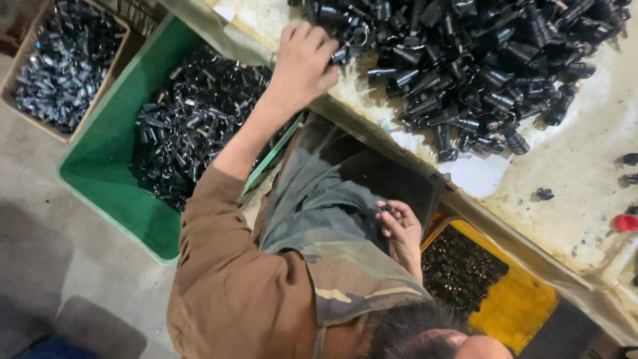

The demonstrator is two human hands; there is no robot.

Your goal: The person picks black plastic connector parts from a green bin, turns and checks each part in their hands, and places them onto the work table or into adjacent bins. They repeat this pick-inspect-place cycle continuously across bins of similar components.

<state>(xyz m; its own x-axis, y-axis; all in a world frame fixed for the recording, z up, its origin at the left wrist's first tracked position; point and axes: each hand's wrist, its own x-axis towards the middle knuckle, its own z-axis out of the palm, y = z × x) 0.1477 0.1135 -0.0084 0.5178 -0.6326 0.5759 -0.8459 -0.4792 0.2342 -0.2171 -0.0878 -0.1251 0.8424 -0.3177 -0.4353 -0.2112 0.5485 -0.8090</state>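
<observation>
Left hand, upper centre of frame: fingers curled into the edge of a heap of black parts on the stained table, gripping one or more. Right hand, lower centre, over the lap: closed on a small black part. Green bin of similar parts, left. Cardboard box, upper left. Yellow bin, lower right.

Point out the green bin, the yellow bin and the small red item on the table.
green bin (100,166): head view, on the bare inner wall left of the black parts.
yellow bin (525,302): head view, on the bare yellow floor.
small red item (625,222): head view, on its middle.
</observation>
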